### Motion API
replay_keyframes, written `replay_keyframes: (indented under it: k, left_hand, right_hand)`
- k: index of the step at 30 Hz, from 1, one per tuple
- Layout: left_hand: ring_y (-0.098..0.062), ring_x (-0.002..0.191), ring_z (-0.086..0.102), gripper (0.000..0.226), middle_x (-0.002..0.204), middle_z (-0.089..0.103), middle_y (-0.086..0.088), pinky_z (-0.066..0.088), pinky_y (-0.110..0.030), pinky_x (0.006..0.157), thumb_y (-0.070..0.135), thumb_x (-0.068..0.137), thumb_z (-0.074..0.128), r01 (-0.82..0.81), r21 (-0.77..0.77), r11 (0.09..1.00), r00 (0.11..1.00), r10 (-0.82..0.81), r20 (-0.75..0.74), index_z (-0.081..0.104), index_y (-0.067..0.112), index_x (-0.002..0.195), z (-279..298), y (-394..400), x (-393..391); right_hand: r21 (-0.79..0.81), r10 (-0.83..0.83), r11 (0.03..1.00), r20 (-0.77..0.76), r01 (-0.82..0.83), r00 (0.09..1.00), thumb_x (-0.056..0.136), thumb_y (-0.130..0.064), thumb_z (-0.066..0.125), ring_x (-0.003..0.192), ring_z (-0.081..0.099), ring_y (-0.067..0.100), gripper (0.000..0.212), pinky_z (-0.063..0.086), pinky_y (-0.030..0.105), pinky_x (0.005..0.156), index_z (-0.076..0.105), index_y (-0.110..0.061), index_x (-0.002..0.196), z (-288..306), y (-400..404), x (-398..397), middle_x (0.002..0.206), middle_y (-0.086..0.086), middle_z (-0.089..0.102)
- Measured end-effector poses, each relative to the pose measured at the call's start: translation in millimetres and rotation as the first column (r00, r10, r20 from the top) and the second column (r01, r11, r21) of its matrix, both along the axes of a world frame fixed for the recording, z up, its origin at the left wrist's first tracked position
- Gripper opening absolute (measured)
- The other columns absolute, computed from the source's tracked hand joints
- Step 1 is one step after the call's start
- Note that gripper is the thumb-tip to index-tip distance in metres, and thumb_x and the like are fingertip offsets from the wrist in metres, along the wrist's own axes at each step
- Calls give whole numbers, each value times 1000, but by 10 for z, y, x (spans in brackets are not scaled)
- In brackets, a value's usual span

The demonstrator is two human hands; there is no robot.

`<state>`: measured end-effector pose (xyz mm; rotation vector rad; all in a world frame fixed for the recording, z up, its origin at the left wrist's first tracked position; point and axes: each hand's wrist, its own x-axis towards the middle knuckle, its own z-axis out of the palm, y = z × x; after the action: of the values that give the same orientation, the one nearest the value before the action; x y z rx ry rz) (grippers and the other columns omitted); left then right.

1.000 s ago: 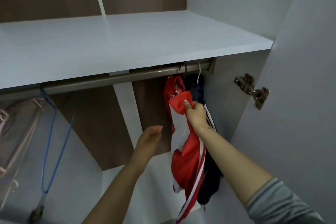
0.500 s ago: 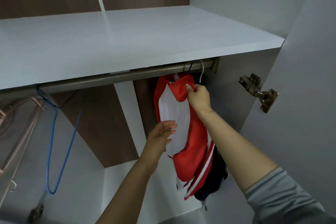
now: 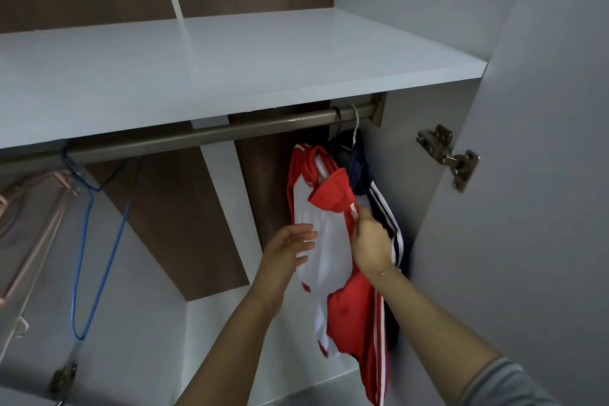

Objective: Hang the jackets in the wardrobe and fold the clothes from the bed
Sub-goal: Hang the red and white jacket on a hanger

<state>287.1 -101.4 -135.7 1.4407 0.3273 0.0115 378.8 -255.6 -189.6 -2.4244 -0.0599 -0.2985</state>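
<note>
A red and white jacket hangs on a hanger from the metal rail at the wardrobe's right end. Behind it hangs a dark navy jacket with white stripes, on a white hanger hook. My right hand pinches the red jacket's front edge just below its collar. My left hand lies with straight fingers against the white front panel. The bed and its clothes are out of view.
A white shelf runs above the rail. An empty blue wire hanger and a pink hanger hang at the left. The open door with its hinge stands on the right. Brown back panels show behind.
My right hand has slid down from the collar to the jacket's front edge. My left hand has risen and now rests on the white panel. The navy jacket is more exposed.
</note>
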Motion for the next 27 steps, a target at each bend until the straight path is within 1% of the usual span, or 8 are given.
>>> replay_keyframes:
  k: [3, 5, 9, 13, 15, 18, 21, 27]
  left_hand:
    - [-20, 94, 68, 21, 101, 72, -6, 55, -25, 81, 8, 99, 50, 21, 15, 1000, 1000, -21, 12, 68, 18, 100, 29, -79, -76]
    - [-23, 96, 68, 20, 104, 70, -9, 55, -25, 80, 9, 99, 50, 11, 25, 1000, 1000, -11, 13, 68, 17, 100, 69, -118, -126]
    - [-24, 103, 66, 20, 110, 69, -10, 55, -21, 78, 13, 100, 49, -12, 44, 999, 1000, 11, 18, 65, 12, 112, 192, -141, -279]
    - [-20, 105, 67, 25, 115, 69, -8, 56, -16, 70, 12, 99, 50, -22, -10, 1000, 998, 22, 52, 64, 8, 120, 302, -77, -501]
    - [-14, 102, 69, 25, 114, 70, -5, 55, -15, 68, 11, 99, 49, -30, -62, 998, 996, 35, 81, 64, 9, 119, 317, -44, -658]
    - [-11, 97, 71, 29, 113, 70, -5, 57, -20, 80, 13, 92, 51, -33, -142, 989, 991, 51, 123, 61, 8, 120, 271, -27, -956]
    - [-15, 105, 68, 44, 116, 69, -3, 52, -29, 92, 31, 77, 54, -18, -192, 981, 988, 47, 148, 62, 14, 116, 186, 35, -1277]
    - [-14, 118, 62, 32, 127, 65, 0, 51, -27, 98, 22, 92, 49, 52, -252, 966, 988, -13, 155, 59, 18, 122, -9, 338, -1828]
  right_hand:
    - [0, 3, 1000, 7, -3, 1000, 103, -11, 39, 67, 63, 34, 22, 37, 30, 54, 55, 1, 114, -118, -71, -191, 77, 17, 66]
    - [-9, -4, 1000, -25, 4, 1000, 101, -3, 39, 75, 62, 31, 25, 40, 30, 58, 54, 0, 121, -140, -94, -266, 87, 18, 65]
    - [30, 15, 999, -90, -13, 996, 92, 11, 37, 103, 56, 30, 47, 51, 38, 85, 50, -3, 135, -92, -165, -487, 112, 17, 62]
    - [162, 61, 985, -37, -55, 997, 93, 7, 44, 119, 52, 25, 42, 44, 37, 104, 58, -5, 130, 111, -183, -858, 125, 10, 60]
    - [405, 111, 912, -82, -69, 990, 95, 5, 48, 119, 56, 20, 38, 43, 37, 108, 59, -7, 130, 285, -151, -1089, 126, 7, 62]
    - [684, 236, 725, -142, -77, 961, 98, 4, 45, 106, 64, 17, 32, 47, 37, 104, 63, -9, 122, 535, -142, -1457, 111, 7, 69]
    - [769, 291, 630, -100, -112, 951, 100, 0, 45, 98, 68, 12, 28, 52, 31, 97, 67, -11, 113, 717, -171, -1827, 102, 4, 74]
    - [855, 441, 504, -134, -121, 888, 102, -10, 46, 108, 67, 19, 27, 53, 30, 95, 67, -13, 118, 790, -39, -2408, 111, 5, 73]
